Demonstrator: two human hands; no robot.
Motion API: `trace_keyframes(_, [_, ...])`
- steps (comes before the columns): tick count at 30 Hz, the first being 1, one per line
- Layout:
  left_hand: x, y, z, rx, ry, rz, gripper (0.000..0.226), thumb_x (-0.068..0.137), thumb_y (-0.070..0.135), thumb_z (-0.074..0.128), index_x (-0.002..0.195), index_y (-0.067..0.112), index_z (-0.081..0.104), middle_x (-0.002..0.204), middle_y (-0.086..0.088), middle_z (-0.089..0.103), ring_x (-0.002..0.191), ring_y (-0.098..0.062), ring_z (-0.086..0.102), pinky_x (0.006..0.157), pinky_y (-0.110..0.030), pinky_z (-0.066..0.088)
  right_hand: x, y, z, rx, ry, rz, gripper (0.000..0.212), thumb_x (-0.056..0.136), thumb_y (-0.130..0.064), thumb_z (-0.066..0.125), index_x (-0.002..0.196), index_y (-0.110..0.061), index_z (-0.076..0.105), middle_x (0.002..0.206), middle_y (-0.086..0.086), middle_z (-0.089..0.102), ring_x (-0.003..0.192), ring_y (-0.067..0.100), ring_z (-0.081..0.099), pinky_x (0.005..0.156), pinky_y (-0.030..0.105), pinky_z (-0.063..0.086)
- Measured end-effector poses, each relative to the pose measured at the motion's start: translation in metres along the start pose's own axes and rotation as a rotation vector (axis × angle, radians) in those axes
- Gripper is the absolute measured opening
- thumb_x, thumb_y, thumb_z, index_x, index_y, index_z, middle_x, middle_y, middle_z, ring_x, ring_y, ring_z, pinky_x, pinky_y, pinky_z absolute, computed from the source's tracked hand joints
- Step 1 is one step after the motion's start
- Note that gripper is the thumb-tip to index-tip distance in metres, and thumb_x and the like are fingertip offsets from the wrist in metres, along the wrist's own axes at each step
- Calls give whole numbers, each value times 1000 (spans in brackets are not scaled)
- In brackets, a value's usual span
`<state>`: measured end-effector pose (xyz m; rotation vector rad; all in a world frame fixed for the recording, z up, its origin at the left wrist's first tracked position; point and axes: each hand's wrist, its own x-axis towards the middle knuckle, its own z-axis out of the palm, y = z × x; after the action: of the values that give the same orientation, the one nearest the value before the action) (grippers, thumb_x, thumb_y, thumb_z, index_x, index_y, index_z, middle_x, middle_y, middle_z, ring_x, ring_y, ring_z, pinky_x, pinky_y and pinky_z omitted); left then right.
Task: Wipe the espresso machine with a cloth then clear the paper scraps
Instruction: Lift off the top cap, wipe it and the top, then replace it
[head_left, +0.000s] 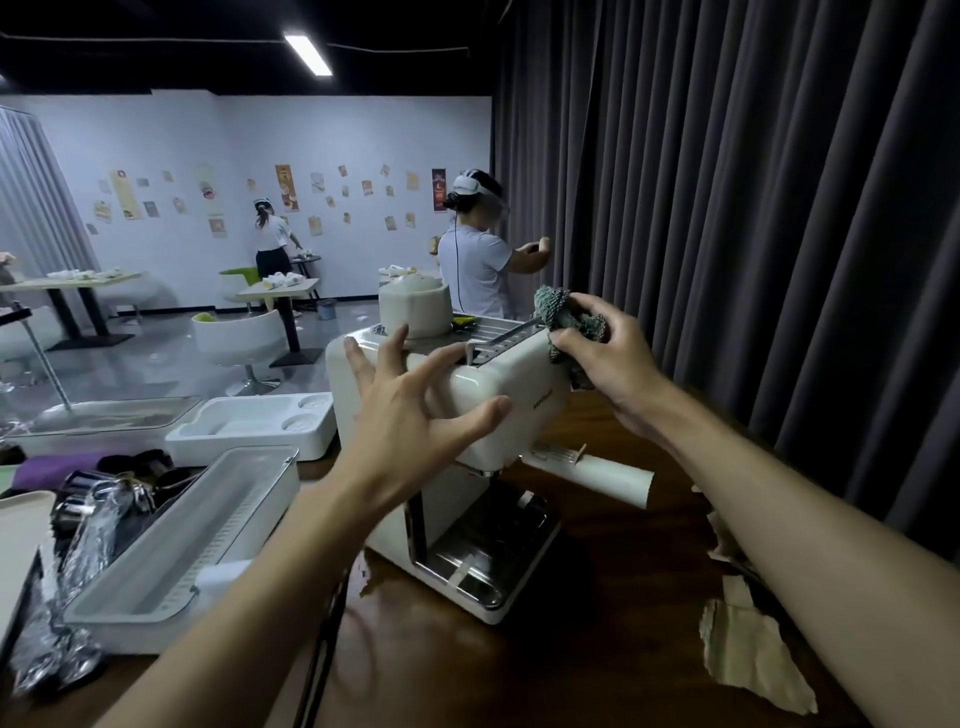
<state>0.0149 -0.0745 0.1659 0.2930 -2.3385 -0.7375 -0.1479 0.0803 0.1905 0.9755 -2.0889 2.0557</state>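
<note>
- espresso machine (524, 395) sits on the dark worktop (597, 597)
- right grip (608, 353) has the green cloth (563, 312) bunched up in it, right at the machine's top right corner
- left grip (410, 415) is wide, fingers splayed over the machine's top front edge
- paper scraps (748, 649) lie on the worktop, off to the machine's right
</note>
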Motion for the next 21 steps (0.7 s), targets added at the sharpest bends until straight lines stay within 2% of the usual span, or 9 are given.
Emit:
trace_keyframes(3, [16, -18, -19, -25, -92, 104, 81, 65, 82, 55, 134, 39, 58, 165, 6, 16, 154, -22, -4, 120, -60, 11, -10, -1, 0, -34, 52, -52, 39, 89, -12, 67, 127, -19, 58, 116, -1, 62, 106, 13, 59, 85, 34, 55])
trace_keyframes(5, [29, -27, -32, -7, -143, 169, 75, 71, 77, 53, 132, 34, 61, 165, 5, 20, 152, -19, 15, 118, -55, 24, -19, -1, 5, -53, 86, -108, 34, 88, -8, 67, 118, -21, 60, 105, -9, 64, 96, 3, 60, 86, 28, 53])
trace_keyframes(7, [36, -33, -42, 21, -145, 204, 67, 75, 71, 50, 130, 35, 61, 164, 3, 20, 148, -17, 24, 114, -51, 32, -27, 3, 11, -86, 106, -151, 34, 86, -7, 68, 117, -18, 60, 104, -7, 65, 95, 2, 61, 86, 27, 52])
trace_keyframes(10, [31, -33, -45, 55, -113, 113, 82, 70, 71, 44, 140, 29, 55, 167, -1, 10, 148, -20, 24, 113, -48, 29, -33, 6, 18, -122, 127, -177, 38, 86, -7, 68, 122, -14, 60, 112, 1, 66, 102, 10, 61, 89, 26, 51])
trace_keyframes(13, [17, -27, -41, 71, -101, 39, 87, 65, 76, 42, 140, 34, 54, 156, -11, 29, 135, -23, 38, 101, -34, 35, -33, 3, 25, -111, 169, -194, 36, 86, -5, 68, 120, -14, 61, 108, -2, 65, 95, 2, 59, 85, 16, 49])
trace_keyframes(14, [13, -25, -40, 62, -104, 52, 82, 68, 79, 48, 137, 36, 56, 151, -12, 33, 137, -23, 38, 100, -31, 35, -34, 2, 27, -113, 180, -198, 36, 85, -4, 68, 120, -12, 62, 107, -2, 64, 94, 1, 58, 82, 11, 48])
trace_keyframes(16, [9, -29, -40, -8, -108, 57, 68, 76, 74, 64, 133, 36, 59, 155, -13, 33, 150, -21, 23, 103, -27, 31, -36, -2, 32, -115, 194, -205, 35, 85, -4, 68, 119, -11, 62, 106, -2, 64, 92, -3, 58, 79, 6, 46])
trace_keyframes(18, [9, -39, -44, -93, -128, 55, 62, 76, 66, 73, 130, 39, 61, 162, -6, 28, 154, -10, 9, 103, -17, 28, -40, -5, 36, -116, 207, -207, 34, 85, -4, 68, 118, -11, 62, 104, -5, 64, 90, -6, 57, 78, 6, 45])
trace_keyframes(21, [11, -47, -45, -197, -156, 80, 57, 65, 68, 70, 120, 54, 60, 164, 5, 20, 153, -4, 6, 84, 8, 29, -50, -9, 40, -128, 269, -220, 33, 86, -5, 68, 117, -12, 63, 103, -6, 64, 91, -2, 58, 80, 10, 47])
